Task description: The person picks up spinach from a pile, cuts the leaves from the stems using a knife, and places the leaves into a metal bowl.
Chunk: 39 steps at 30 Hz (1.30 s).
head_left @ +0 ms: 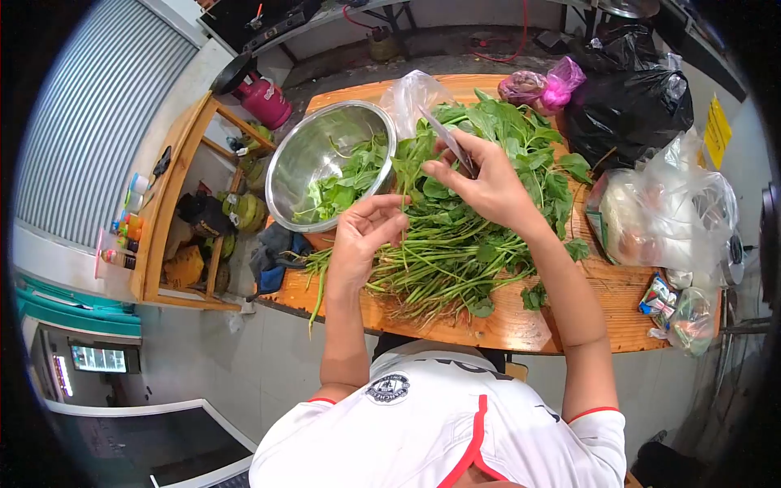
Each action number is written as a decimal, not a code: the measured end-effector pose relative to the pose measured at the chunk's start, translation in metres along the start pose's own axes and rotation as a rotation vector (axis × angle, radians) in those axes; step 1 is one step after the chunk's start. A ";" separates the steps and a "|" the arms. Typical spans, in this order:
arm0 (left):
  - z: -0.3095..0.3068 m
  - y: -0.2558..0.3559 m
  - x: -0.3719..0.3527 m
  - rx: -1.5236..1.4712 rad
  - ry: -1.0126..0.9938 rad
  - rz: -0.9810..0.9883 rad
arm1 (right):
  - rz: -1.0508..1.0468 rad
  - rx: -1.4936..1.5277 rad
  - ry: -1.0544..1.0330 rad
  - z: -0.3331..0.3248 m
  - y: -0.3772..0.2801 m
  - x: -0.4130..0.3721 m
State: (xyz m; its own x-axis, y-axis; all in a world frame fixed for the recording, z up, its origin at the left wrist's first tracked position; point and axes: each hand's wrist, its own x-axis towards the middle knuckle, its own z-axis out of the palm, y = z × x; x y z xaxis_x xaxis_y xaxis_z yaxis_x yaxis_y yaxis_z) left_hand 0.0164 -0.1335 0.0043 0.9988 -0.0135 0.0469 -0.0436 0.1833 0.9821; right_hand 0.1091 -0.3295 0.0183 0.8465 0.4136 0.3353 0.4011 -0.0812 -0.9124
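Observation:
My right hand [488, 175] is closed around a knife [441, 130], its blade pointing up and to the left over the greens. Fingers curled together, my left hand [368, 232] pinches a thin green stem [404, 205] just right of the bowl. Beneath both hands spreads a large heap of leafy greens [472, 236], its leaves toward the far side and its rooted stems toward me. The steel bowl [286, 175] to the left holds some loose leaves [346, 187]. The knife's handle is mostly hidden in my right hand.
The heap lies on a wooden table [521, 329]. On its right are a black plastic bag [626, 114], clear bags [659, 203] and a small packet [657, 297]. Pink bags [561, 81] sit at the far edge. A wooden shelf [175, 203] and a pink gas cylinder [264, 102] stand left.

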 end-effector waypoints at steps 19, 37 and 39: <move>-0.012 0.013 -0.023 0.615 0.188 0.239 | 0.139 -0.018 -0.147 0.014 -0.016 -0.013; 0.005 0.003 -0.028 0.552 0.063 0.122 | 0.127 -0.128 -0.139 0.014 -0.011 -0.016; 0.007 0.004 -0.028 0.557 0.059 0.116 | 0.118 -0.049 -0.146 0.014 -0.006 -0.015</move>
State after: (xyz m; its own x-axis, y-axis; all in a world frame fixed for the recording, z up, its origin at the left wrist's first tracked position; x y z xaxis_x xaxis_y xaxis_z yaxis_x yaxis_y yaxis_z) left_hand -0.0122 -0.1389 0.0076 0.9857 0.0332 0.1654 -0.1420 -0.3658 0.9198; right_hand 0.0887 -0.3220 0.0157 0.8302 0.5255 0.1863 0.3219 -0.1790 -0.9297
